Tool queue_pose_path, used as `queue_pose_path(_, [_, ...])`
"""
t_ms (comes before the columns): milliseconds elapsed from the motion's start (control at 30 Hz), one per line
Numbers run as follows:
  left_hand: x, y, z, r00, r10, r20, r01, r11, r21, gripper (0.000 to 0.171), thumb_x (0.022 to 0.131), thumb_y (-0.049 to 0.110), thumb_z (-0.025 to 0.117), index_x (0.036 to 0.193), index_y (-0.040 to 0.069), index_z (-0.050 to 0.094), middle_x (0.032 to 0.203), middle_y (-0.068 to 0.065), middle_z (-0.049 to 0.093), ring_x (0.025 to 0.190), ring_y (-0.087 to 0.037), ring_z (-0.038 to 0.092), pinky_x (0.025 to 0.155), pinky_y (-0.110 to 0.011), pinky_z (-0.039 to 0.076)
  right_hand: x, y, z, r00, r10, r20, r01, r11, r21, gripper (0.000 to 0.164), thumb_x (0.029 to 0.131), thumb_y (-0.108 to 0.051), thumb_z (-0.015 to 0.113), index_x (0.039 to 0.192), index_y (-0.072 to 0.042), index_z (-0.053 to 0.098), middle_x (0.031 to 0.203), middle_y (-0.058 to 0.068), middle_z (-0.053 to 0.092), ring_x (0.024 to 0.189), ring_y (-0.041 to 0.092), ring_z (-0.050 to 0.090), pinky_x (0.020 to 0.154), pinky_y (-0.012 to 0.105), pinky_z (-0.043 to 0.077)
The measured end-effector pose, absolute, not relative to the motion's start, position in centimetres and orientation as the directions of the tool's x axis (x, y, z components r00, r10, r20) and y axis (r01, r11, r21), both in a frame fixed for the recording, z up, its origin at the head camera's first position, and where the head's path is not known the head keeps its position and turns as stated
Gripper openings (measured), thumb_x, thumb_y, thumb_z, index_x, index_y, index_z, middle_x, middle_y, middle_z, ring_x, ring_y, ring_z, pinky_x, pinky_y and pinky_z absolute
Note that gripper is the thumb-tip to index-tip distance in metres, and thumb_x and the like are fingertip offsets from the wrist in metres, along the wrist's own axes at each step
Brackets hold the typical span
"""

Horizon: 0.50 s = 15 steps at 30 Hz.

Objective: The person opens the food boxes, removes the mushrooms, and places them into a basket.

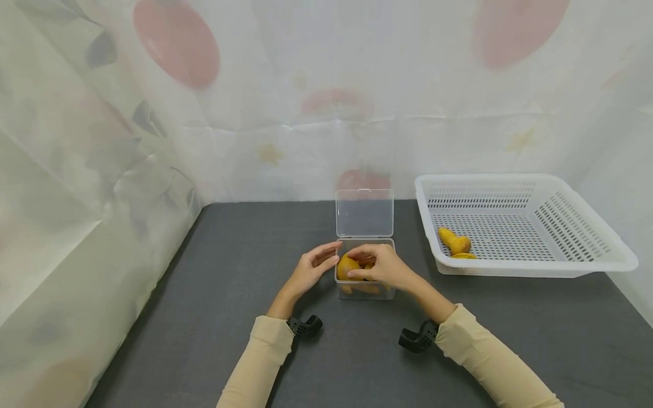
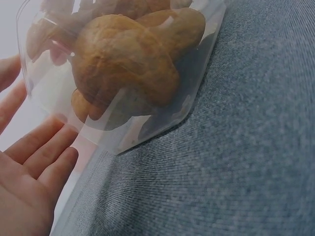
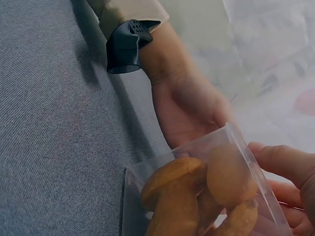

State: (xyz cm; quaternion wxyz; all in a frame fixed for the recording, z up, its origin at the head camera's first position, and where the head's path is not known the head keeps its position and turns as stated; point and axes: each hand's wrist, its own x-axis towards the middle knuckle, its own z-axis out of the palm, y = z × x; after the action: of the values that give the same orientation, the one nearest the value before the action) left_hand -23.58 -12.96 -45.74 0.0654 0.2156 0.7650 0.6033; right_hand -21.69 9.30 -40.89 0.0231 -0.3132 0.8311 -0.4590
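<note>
A clear plastic box (image 1: 366, 290) with its hinged lid (image 1: 364, 213) raised stands in front of me, holding several brown-yellow mushrooms (image 3: 179, 191). My right hand (image 1: 385, 266) reaches over the opening from the right, thumb and fingers curved about a rounded mushroom (image 1: 347, 269) at the box's left side. Along the left wall lies my left hand (image 1: 311, 272), its fingertips right at the rim. In the left wrist view its fingers (image 2: 47, 145) are nearly straight beside the box wall. Through that wall, stacked mushrooms (image 2: 123, 59) show.
A white perforated basket (image 1: 525, 269) stands at the right rear of the dark tabletop (image 1: 214, 317), with a few mushrooms (image 1: 455, 242) in its left front corner. Patterned pale sheeting (image 1: 255, 85) hangs behind and at the sides.
</note>
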Motion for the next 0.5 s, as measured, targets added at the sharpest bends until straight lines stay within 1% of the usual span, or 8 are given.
queue_pose_path(200, [-23.54, -12.93, -45.69, -0.898, 0.405, 0.168, 0.252, 0.163, 0.954, 0.042, 0.098, 0.013, 0.055, 0.139, 0.004, 0.051, 0.146, -0.018, 0.05, 0.138, -0.036, 0.044, 0.115, -0.053, 0.036, -21.67, 9.21, -40.94, -0.802, -0.548, 0.236, -0.501, 0.404, -0.765, 0.042, 0.081, -0.017, 0.078, 0.117, 0.002, 0.067, 0.111, 0.018, 0.072, 0.101, 0.029, 0.07, 0.083, 0.033, 0.061])
queue_pose_path(500, [-23.56, -13.01, -45.68, -0.897, 0.412, 0.16, 0.248, 0.17, 0.954, 0.042, 0.098, 0.015, 0.055, 0.139, 0.007, 0.051, 0.146, -0.016, 0.049, 0.139, -0.034, 0.044, 0.115, -0.051, 0.037, -21.57, 9.24, -40.98, -0.8, -0.551, 0.239, -0.502, 0.394, -0.77, 0.042, 0.081, -0.016, 0.078, 0.116, 0.003, 0.066, 0.109, 0.019, 0.072, 0.098, 0.028, 0.071, 0.081, 0.034, 0.061])
